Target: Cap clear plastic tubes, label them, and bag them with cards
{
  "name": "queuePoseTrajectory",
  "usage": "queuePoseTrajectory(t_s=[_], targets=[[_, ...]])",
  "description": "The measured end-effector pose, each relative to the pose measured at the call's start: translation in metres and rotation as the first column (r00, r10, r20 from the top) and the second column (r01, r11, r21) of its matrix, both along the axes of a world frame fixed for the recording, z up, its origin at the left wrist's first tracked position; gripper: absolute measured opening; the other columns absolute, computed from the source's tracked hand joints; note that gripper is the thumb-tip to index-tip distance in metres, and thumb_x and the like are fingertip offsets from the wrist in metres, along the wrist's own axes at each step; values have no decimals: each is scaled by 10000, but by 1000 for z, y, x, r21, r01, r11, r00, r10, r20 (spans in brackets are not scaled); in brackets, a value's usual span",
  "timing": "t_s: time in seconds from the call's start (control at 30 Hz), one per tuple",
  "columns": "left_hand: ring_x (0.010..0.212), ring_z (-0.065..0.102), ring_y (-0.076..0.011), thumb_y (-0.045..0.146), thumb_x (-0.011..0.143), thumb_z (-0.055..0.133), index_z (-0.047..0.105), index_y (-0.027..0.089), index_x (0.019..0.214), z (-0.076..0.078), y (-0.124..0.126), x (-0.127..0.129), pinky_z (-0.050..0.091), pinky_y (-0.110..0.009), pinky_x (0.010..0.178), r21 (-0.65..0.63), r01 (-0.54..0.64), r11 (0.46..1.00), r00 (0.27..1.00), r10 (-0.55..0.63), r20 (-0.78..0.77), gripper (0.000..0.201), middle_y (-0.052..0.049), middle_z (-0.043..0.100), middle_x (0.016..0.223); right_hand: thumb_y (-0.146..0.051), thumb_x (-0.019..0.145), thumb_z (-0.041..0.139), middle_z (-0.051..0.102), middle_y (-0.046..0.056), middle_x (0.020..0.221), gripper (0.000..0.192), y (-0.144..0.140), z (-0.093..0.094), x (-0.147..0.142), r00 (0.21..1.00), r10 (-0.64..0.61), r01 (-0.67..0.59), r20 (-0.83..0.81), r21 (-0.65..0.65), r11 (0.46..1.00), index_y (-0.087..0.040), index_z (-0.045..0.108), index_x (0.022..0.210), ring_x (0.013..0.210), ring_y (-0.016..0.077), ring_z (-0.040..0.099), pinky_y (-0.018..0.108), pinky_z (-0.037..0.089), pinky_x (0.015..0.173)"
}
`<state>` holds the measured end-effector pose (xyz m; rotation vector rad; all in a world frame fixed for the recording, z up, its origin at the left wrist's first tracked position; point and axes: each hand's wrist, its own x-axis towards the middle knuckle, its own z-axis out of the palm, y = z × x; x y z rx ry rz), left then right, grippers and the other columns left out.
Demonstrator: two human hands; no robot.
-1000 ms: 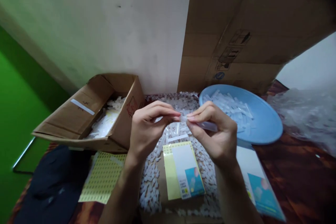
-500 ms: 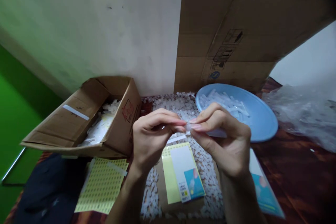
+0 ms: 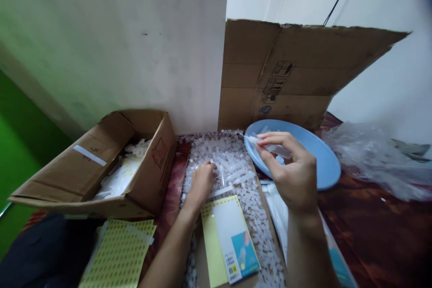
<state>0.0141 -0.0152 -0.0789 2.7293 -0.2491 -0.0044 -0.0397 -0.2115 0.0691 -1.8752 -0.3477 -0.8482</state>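
Note:
My right hand [image 3: 293, 171] is raised in front of the blue basin, thumb and fingertips pinched on a small translucent plastic piece [image 3: 252, 140]. My left hand [image 3: 202, 182] is down at the pile of small white translucent pieces [image 3: 216, 144], its fingers curled and the tips hidden. Beside those fingers lie longer clear plastic strips [image 3: 236, 168]. Just nearer to me, a white and blue printed card [image 3: 232, 234] rests on a yellow sheet [image 3: 211, 243].
An open cardboard box [image 3: 148, 180] with white pieces stands at the left. Below it lies a yellow label sheet [image 3: 118, 252]. The blue basin [image 3: 320, 157] sits at the right, beside crumpled clear plastic [image 3: 364, 157]. A large cardboard panel [image 3: 249, 67] leans behind.
My hands, together at a small clear piece before, are now apart. The left has dropped to the pile; the right has kept a small piece near the basin. The view has shifted.

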Motion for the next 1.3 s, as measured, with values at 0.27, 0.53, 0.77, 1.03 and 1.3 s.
queuePoseTrajectory(t_s=[0.27, 0.53, 0.77, 1.03, 1.3], targets=[[1049, 624, -265, 151, 885, 649, 718, 163, 941, 0, 8, -1, 421, -340, 894, 61, -14, 998, 1000, 13, 27, 90, -127, 680, 1054, -148, 894, 633, 668, 59, 1031, 115, -7, -2, 3, 1000, 17, -17, -6, -1, 1000, -218, 721, 919, 1036, 240, 629, 423, 508, 917], [989, 666, -234, 242, 942, 629, 663, 171, 994, 37, 4, -7, 467, -327, 861, -133, -14, 991, 996, 25, 80, 94, -97, 715, 1023, -157, 892, 658, 680, 44, 1025, 112, -7, 0, -1, 996, 71, -70, -60, 26, 997, -227, 722, 951, 1007, 221, 640, 361, 531, 815], [844, 679, -158, 314, 900, 726, 685, 189, 1045, 120, 2, -43, 535, -265, 782, -729, 282, 624, 938, -22, 345, 196, -33, 720, 935, -181, 902, 680, 701, 33, 999, 102, -3, 2, -5, 953, 265, -261, -150, 43, 964, -232, 714, 984, 952, 207, 667, 349, 542, 779], [888, 677, -150, 202, 906, 717, 732, 203, 1101, 126, -1, -50, 552, -244, 763, -672, 434, 600, 870, -85, 487, 195, -53, 726, 1001, -170, 900, 681, 713, 39, 986, 98, 5, 1, -5, 936, 326, -320, -133, 62, 945, -234, 716, 966, 963, 210, 674, 351, 550, 802], [892, 694, -164, 170, 907, 706, 736, 191, 1062, 132, -3, -54, 572, -261, 792, -585, 485, 650, 821, -109, 560, 160, -63, 742, 981, -313, 924, 690, 707, 11, 821, 123, 7, -4, -2, 886, 357, -323, -297, 158, 933, -211, 695, 992, 652, 137, 652, 256, 519, 583]])
